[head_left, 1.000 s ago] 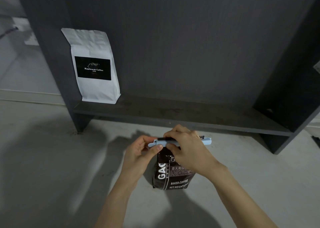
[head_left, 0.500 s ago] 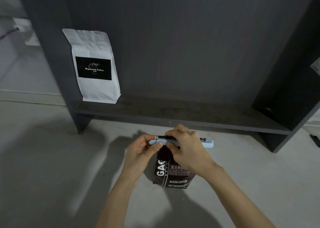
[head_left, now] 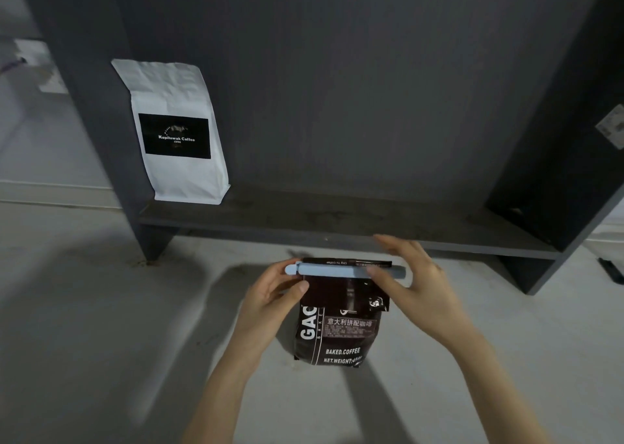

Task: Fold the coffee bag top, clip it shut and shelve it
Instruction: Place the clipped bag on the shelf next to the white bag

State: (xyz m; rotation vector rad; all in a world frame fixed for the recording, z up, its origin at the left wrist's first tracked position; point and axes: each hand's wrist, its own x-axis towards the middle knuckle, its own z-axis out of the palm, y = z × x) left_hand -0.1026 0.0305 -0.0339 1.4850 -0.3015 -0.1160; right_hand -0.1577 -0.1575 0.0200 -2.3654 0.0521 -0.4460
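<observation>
Grey concrete floor (head_left: 101, 325) is carrying your work, just in front of a dark shelf unit whose lowest shelf (head_left: 337, 222) is running across the view. You are keeping the dark coffee bag (head_left: 337, 335) standing upright on the floor, near the front edge of that shelf and about midway along it. Its top is lying folded over, and the pale blue clip (head_left: 337, 270) is sitting straight across the fold, apparently closed, though the latch end is sitting behind your fingers.

Your left hand (head_left: 273, 295) is pinching the clip's left end between thumb and fingers, which looks like the way you are steadying the bag against tipping. Your right hand (head_left: 412, 281) is spread open, fingers extended, holding nothing; one fingertip is overlapping the clip's right end, and contact there cannot be told because motion is blurring it.

At the left end of the shelf a white coffee bag (head_left: 175, 133) is standing against the left side panel, leaving the rest of the shelf free, so shelving seems to be what is left.

Upper shelves are cut off by the frame. A pale label (head_left: 613, 127) on the right side panel is too small to read, and the dark bag's lower print is running out of sight at its base.
</observation>
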